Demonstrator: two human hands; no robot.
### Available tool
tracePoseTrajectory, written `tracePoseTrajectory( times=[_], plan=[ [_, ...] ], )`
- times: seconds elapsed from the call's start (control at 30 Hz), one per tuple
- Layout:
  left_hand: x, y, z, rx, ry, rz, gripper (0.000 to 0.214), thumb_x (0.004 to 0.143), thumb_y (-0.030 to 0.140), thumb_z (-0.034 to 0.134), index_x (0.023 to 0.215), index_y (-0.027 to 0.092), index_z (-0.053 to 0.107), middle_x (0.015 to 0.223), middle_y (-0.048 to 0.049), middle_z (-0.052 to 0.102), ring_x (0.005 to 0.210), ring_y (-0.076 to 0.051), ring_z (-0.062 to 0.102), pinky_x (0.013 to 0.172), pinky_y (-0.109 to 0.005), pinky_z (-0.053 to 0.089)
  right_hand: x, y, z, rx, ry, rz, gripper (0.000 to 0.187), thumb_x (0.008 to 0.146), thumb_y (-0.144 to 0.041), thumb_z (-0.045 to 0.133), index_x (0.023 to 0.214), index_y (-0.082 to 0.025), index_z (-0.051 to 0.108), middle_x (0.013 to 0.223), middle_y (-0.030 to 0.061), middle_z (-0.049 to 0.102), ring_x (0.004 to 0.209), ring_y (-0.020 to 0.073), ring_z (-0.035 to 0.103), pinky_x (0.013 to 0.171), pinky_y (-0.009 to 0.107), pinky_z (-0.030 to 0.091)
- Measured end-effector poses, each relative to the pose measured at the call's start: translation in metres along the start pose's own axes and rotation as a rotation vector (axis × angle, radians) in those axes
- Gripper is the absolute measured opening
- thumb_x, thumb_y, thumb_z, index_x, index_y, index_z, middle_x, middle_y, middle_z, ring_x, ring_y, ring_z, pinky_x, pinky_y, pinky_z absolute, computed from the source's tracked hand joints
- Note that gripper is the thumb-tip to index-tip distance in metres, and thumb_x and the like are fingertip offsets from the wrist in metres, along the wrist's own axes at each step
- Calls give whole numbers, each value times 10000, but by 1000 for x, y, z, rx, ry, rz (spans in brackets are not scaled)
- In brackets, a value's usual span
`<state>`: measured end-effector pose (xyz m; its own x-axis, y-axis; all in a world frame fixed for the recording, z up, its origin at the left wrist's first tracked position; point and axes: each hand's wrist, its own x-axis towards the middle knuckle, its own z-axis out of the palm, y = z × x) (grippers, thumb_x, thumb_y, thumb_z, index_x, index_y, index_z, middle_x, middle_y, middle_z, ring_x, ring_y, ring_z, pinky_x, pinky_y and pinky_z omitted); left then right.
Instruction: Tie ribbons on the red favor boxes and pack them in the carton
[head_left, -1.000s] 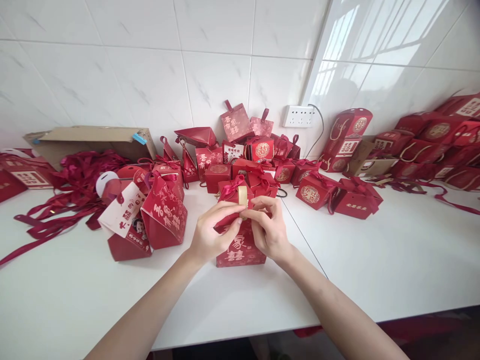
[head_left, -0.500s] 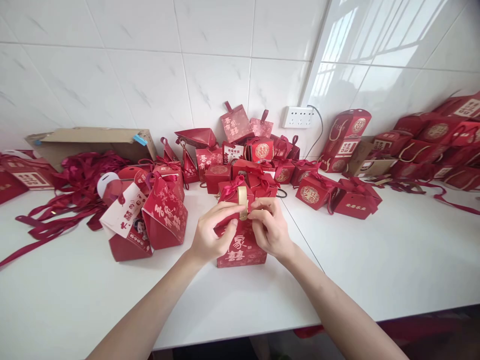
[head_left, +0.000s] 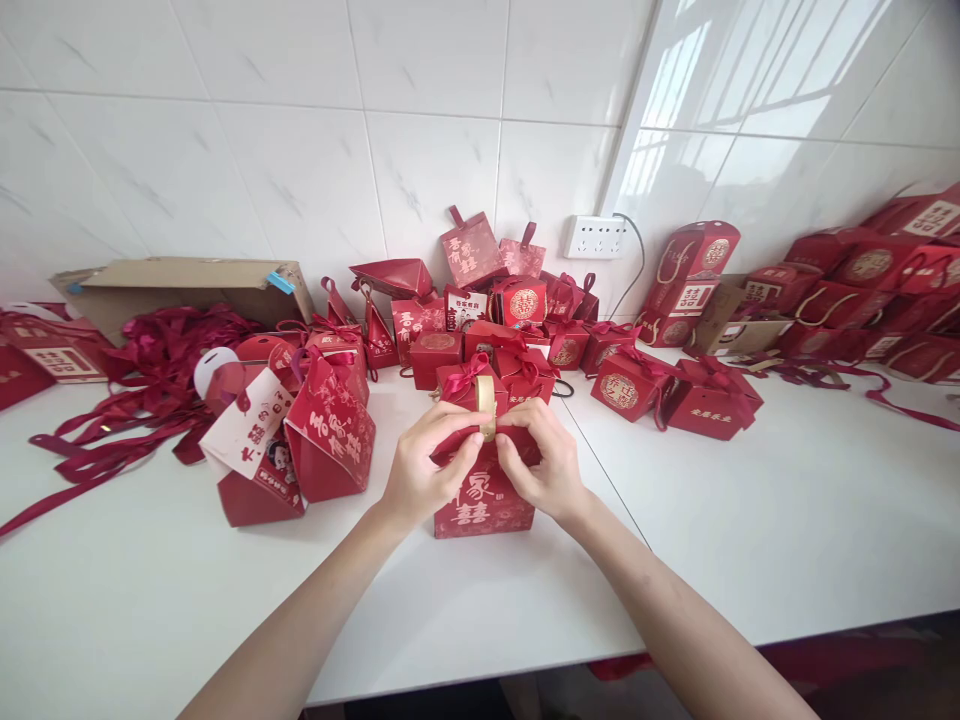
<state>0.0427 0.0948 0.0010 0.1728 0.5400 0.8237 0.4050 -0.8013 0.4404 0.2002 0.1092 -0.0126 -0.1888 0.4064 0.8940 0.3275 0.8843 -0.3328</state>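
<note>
A red gift box with white lettering stands upright on the table in front of me. A gold ribbon loop rises from its top. My left hand is closed in a pinch at the box's top, its fingertips against the left side of the loop's base. From the other side, my right hand pinches the top beside the loop, thumb below and index finger above. My fingers partly hide the box's upper edge. Just behind stand small red boxes with a ribbon bow.
Two red boxes stand to my left, near a heap of dark red ribbons and a cardboard carton. More red boxes are at the right. A socket strip is on the tiled wall behind the white table.
My right thumb and index finger have straightened from a curl into a pinch beside the gold loop. The left hand has barely shifted, and the box stays in place.
</note>
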Motion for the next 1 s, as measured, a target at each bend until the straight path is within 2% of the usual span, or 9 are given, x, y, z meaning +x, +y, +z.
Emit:
tracePoseTrajectory(
  times=[0.33,0.43,0.53,0.63,0.8,0.9,1.0],
  plan=[
    [1,5,1,-50,-3,-164,121,823,175,549,870,188,660,809,-17,664,762,-134,639,697,-232,529,4,-5,-2,39,-31,110,101,842,-133,486,779,-207,514,715,-2,526,645,136,499,566,274,418],
    [1,6,2,-89,10,-241,162,805,175,561,956,186,616,830,-16,670,780,-137,647,711,-237,532,5,-4,-2,50,-30,123,94,835,-136,492,771,-203,511,712,-4,514,638,132,493,562,267,412],
    [0,7,4,-144,50,-298,317,774,187,596,1082,181,522,772,3,650,747,-139,645,698,-248,536,4,-4,-1,58,-18,121,82,825,-139,499,773,-201,508,717,-3,512,644,132,494,568,267,416],
    [0,7,5,-172,63,-338,342,758,198,608,1082,176,500,748,6,646,735,-145,648,695,-260,539,3,-3,-1,60,-15,110,70,817,-155,528,773,-204,502,710,-5,510,639,134,491,563,268,416],
    [-1,3,4,-157,40,-324,189,759,216,601,941,176,574,810,-26,667,778,-157,657,709,-259,550,4,-4,0,49,-16,133,89,835,-159,519,764,-208,499,708,-5,514,636,135,498,559,271,414],
    [-1,0,3,-142,25,-301,206,754,225,612,953,173,591,821,-28,678,770,-157,664,707,-254,557,4,-5,-1,62,-17,139,91,832,-157,519,758,-207,500,707,-6,514,637,136,500,559,271,412],
    [-1,0,3,-138,25,-336,200,754,234,613,944,171,608,811,-29,689,753,-164,674,669,-250,564,5,-5,-2,78,-34,147,97,828,-156,518,747,-207,500,701,-9,512,628,134,495,560,272,410]
  ],
)
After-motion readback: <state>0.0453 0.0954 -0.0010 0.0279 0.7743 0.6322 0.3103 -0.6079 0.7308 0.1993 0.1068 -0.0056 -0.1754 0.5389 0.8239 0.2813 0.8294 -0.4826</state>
